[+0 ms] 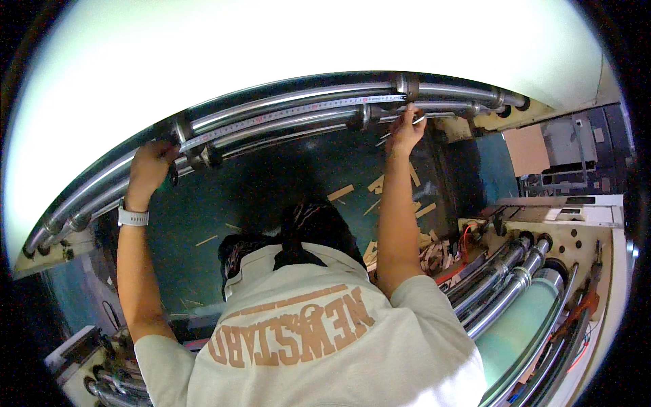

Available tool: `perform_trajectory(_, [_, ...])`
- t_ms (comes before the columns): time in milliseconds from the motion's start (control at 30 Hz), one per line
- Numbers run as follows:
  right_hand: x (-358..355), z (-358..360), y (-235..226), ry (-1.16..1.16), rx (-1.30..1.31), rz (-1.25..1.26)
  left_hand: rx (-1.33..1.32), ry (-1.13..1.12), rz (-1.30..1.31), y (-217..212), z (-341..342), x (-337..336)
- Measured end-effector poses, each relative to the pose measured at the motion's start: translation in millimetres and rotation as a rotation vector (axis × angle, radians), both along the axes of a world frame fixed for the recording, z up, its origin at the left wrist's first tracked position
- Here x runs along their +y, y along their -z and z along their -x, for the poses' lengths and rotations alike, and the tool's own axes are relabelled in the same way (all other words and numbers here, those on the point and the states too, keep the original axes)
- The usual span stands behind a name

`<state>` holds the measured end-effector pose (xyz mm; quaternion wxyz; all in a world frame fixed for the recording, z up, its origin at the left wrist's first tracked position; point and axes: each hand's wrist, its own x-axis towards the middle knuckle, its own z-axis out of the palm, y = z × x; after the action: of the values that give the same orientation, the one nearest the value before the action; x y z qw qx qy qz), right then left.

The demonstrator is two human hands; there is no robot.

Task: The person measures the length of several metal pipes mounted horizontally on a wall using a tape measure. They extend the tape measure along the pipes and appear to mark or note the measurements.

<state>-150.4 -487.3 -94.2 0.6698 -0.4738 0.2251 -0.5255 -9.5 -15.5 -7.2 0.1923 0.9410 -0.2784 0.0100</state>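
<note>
A tape measure's pale blade [258,122] stretches along shiny metal shafts [298,97] in front of me. My left hand [152,169] is closed at its left end, around a dark case that is mostly hidden by the fingers. At the other end my right hand [405,134] pinches near the blade's tip, just below a dark collar [407,85] on the upper shaft. Something small and shiny [419,119] shows by the right fingers; its kind is unclear. Another collar [182,127] sits on the shaft beside my left hand.
A large white panel [305,34] rises beyond the shafts. Strips of cardboard-like scrap [427,251] lie on the dark green floor [271,176]. Machinery with chrome shafts [502,278] and a pale green roller [522,325] stands at right. More rollers [115,386] are at lower left.
</note>
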Motion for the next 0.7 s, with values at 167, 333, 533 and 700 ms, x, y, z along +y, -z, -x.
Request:
perform_trajectory(167, [-15, -11, -12, -0.085, 0.139, 0.161, 0.045, -0.051, -0.047, -1, 0, 1])
perform_trajectory(333, [-17, -17, -9, -0.074, 0.064, 0.104, -0.054, -0.016, -0.034, 6, -2, 3])
perform_trajectory(533, [-34, -21, 9, -0.024, 0.044, 0.080, 0.189, -0.067, -0.027, 4, -5, 2])
perform_trajectory(700, [-69, -9, 17, -0.203, 0.305, 0.439, 0.094, 0.000, -0.023, -6, 0, 4])
